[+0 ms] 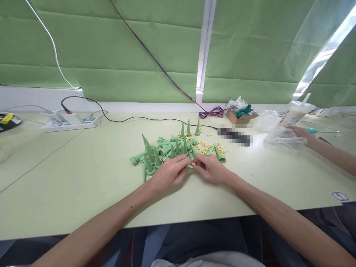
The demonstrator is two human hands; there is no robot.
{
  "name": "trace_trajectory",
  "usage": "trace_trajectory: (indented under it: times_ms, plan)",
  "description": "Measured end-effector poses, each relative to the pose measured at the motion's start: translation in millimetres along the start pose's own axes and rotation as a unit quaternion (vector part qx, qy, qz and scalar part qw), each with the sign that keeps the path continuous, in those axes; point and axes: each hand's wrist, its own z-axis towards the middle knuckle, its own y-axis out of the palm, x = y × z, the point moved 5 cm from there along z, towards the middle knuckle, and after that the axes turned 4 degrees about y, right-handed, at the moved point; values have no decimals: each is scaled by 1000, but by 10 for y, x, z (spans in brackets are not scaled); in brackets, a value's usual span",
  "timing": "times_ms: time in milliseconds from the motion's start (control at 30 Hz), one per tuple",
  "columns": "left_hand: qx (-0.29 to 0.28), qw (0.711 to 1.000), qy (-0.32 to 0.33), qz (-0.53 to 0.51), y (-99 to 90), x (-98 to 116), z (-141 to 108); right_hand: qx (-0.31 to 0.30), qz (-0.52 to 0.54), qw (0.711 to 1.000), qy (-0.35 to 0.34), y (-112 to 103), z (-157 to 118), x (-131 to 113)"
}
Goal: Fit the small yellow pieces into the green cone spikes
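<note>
My left hand (pixel 174 170) is closed around a green plastic spike (pixel 189 166), whose end sticks out past the fingers. Close beside it, my right hand (pixel 210 168) is pinched, with a small yellow piece (pixel 193 164) showing at its fingertips; the fingers hide most of it. Just beyond both hands lies a pile of hollow green cone-shaped spikes (pixel 167 146), some standing on their wide ends and others on their sides. Small yellow plastic pieces (pixel 207 146) are scattered to the right of and behind the pile.
Behind the pile, a black cable (pixel 139 118) runs from a white power strip (pixel 72 122) to a blurred dark object (pixel 235 136). A small cardboard box (pixel 241 116) stands at the back. On the right, another person's hand (pixel 299 133) is at a clear plastic bag (pixel 286 139), near a drink cup (pixel 294 113).
</note>
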Motion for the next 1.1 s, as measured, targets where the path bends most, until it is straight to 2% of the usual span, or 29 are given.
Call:
trace_trajectory:
  times_ms: [367,1100]
  plan:
    - [-13,999,-29,-37,-11,-11,30,-10,-14,1000,1,21,-16,9]
    - [-15,997,-41,-56,-2,-6,47,-27,-45,999,-12,42,-20,2]
